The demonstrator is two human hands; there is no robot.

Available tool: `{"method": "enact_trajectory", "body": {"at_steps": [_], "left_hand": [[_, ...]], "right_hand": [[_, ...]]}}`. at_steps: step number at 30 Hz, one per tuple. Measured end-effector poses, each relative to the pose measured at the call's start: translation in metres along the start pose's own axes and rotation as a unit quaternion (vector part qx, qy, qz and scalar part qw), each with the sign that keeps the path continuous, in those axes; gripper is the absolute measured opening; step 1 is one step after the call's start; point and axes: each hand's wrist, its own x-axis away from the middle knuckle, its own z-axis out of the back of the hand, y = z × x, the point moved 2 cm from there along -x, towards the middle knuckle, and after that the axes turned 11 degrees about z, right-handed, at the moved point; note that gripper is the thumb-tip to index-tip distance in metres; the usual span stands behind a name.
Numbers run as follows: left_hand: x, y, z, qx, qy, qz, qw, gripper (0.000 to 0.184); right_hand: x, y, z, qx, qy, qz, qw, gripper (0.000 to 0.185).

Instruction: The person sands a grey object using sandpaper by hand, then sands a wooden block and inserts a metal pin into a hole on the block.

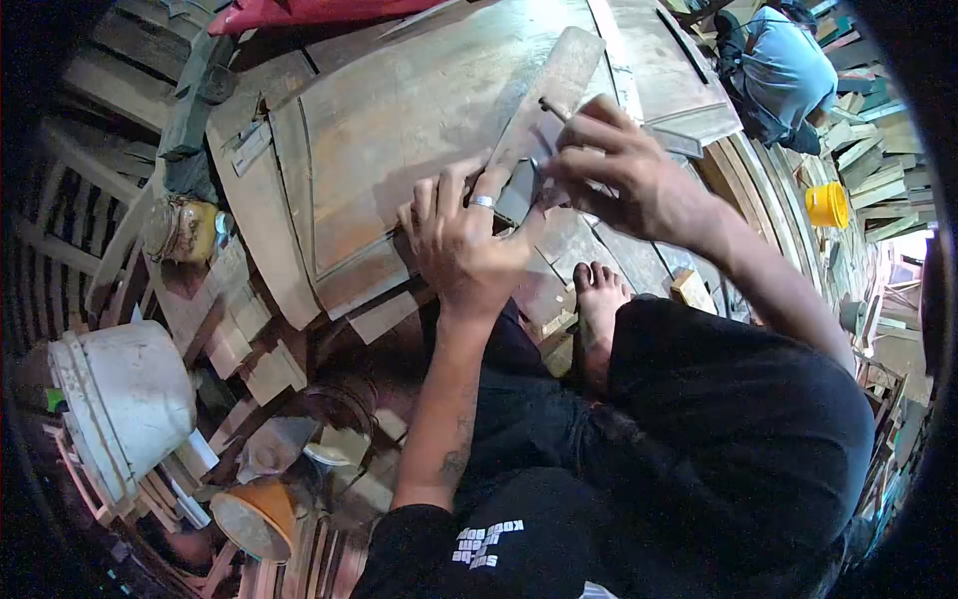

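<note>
My left hand (467, 240), with a ring on one finger, rests at the near edge of a broad wooden panel. Between its thumb and forefinger it grips a small flat grey piece with dark edges (519, 192). My right hand (634, 178) is closed around a thin stick with a dark end (552, 108); its fingertips come close to the grey piece. Whether they touch it I cannot tell. Beneath both hands a long narrow wooden strip (567, 65) with a rounded end lies across the wooden panel (399, 130).
A jar (190, 230), a white bucket (130, 399) and an orange container (254, 524) stand at the left among wood offcuts. My bare foot (601, 299) is below the hands. Another person (788, 75) bends at the upper right, near a yellow bucket (826, 205).
</note>
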Motion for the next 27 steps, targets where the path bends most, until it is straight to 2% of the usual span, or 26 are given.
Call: {"method": "enact_trajectory", "body": {"at_steps": [1,3,5,6,9,10,11,13,15,16,17,20,21,23,25,27], "left_hand": [[0.001,0.000,-0.001,0.005,-0.004,0.004,1.000,0.051],[0.002,0.000,-0.004,-0.015,0.006,-0.001,1.000,0.052],[0.002,-0.006,-0.009,0.025,0.027,-0.008,0.999,0.051],[0.000,-0.005,-0.007,0.025,0.029,-0.009,0.999,0.051],[0.001,0.000,-0.001,0.014,0.002,-0.002,1.000,0.051],[0.001,0.001,-0.003,0.014,0.011,-0.005,1.000,0.051],[0.002,0.001,-0.002,0.014,0.011,-0.005,1.000,0.051],[0.001,0.002,-0.001,0.019,0.011,-0.008,1.000,0.049],[0.000,-0.001,-0.002,0.013,0.019,-0.014,1.000,0.048],[0.000,-0.002,-0.004,0.001,0.021,-0.012,1.000,0.049],[0.003,-0.004,-0.005,-0.012,0.020,-0.009,1.000,0.049],[0.002,-0.001,-0.002,0.009,0.012,-0.009,1.000,0.049],[0.000,0.000,-0.001,0.014,0.005,-0.010,1.000,0.049],[-0.001,0.000,-0.002,0.030,0.015,-0.020,0.999,0.050],[0.001,0.001,0.000,0.010,0.003,-0.011,1.000,0.050],[0.002,0.000,0.000,0.013,0.001,-0.008,1.000,0.050]], "right_hand": [[0.004,0.010,0.002,0.001,-0.001,0.005,1.000,0.026],[0.006,0.024,0.006,0.043,0.022,-0.049,0.998,0.023],[0.003,0.015,0.003,0.045,0.020,-0.032,0.998,0.020],[0.007,0.006,-0.002,-0.001,-0.019,-0.068,0.997,0.034],[0.007,0.003,0.000,-0.032,-0.043,-0.067,0.996,0.030],[0.006,0.012,0.004,-0.001,-0.025,-0.059,0.998,0.027],[0.013,0.022,0.002,0.008,-0.024,-0.127,0.992,0.026],[0.010,0.020,0.002,0.032,-0.008,-0.108,0.994,0.028],[0.004,-0.001,-0.005,0.000,0.026,-0.031,0.999,0.024],[0.003,-0.007,-0.008,0.003,0.037,-0.029,0.999,0.025],[0.006,-0.001,-0.006,0.000,0.036,-0.032,0.999,0.025],[0.015,0.022,0.001,0.019,-0.034,-0.154,0.987,0.036],[0.012,0.019,0.000,0.022,-0.033,-0.152,0.988,0.036],[0.005,-0.001,-0.007,0.007,-0.001,-0.044,0.999,0.035],[0.009,0.003,-0.008,0.004,-0.005,-0.045,0.999,0.035],[0.012,0.024,0.000,0.040,-0.033,-0.103,0.993,0.037]]}}
